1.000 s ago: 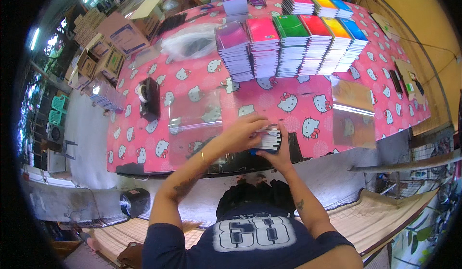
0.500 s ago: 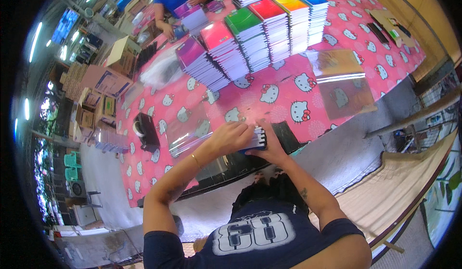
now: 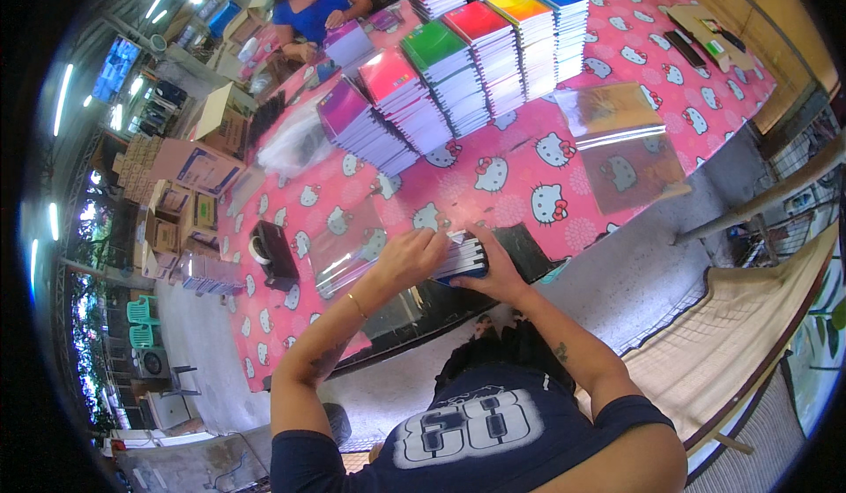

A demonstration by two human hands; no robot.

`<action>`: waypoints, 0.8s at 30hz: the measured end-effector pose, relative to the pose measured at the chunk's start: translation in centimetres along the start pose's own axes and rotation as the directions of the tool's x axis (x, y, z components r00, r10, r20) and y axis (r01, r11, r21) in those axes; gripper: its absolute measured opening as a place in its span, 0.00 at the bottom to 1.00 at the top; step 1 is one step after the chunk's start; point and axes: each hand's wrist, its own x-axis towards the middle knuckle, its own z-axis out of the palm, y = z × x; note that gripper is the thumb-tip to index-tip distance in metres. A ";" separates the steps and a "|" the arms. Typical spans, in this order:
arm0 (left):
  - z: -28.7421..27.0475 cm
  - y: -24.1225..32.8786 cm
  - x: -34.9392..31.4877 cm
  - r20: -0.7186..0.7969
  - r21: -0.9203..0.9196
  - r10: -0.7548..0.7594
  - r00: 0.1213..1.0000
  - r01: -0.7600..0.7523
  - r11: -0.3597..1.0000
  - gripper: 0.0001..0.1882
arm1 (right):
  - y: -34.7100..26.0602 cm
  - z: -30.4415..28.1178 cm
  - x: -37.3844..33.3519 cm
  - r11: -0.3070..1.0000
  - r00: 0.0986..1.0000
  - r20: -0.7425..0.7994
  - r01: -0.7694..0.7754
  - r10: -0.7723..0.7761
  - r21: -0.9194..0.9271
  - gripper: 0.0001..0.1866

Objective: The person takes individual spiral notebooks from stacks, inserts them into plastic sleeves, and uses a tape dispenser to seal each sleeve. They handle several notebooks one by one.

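A small stack of notebooks (image 3: 462,262), white page edges showing and dark blue at its underside, is held near the table's front edge. My right hand (image 3: 495,271) wraps round its right end, thumb on the far side and fingers beneath. My left hand (image 3: 414,259) is closed at the stack's left part, fingertips bunched near the top; what they pinch is hidden. A clear plastic sheet (image 3: 345,244) lies left of that hand. Beneath and beside the stack is a glossy black surface (image 3: 526,252).
Tall stacks of notebooks (image 3: 441,79) with purple, pink, green, red, yellow and blue covers stand beyond my hands. A black tape dispenser (image 3: 273,255) sits left. Transparent covers (image 3: 621,154) lie right on the pink tablecloth. Across the table a person in blue (image 3: 313,8) handles a purple notebook (image 3: 348,42).
My left hand has shifted slightly left and down, and more of the notebooks' page edges shows between my hands. The person across has drawn an arm back. The view has tilted a little.
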 end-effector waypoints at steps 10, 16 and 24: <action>-1.2 -0.2 1.3 0.053 0.024 0.106 0.993 -0.107 0.994 0.28 | -0.2 -0.4 0.8 1.000 0.999 0.042 -0.010 0.009 0.027 0.52; 0.8 -0.1 1.3 -0.127 -0.075 -0.014 0.992 0.004 0.997 0.20 | 0.1 -0.5 0.9 0.991 0.994 0.077 -0.086 0.078 0.105 0.54; 1.5 2.0 -0.3 0.012 -0.565 -0.394 0.919 0.332 0.755 0.18 | 0.0 -0.4 1.1 0.996 0.993 0.119 -0.024 0.014 0.082 0.51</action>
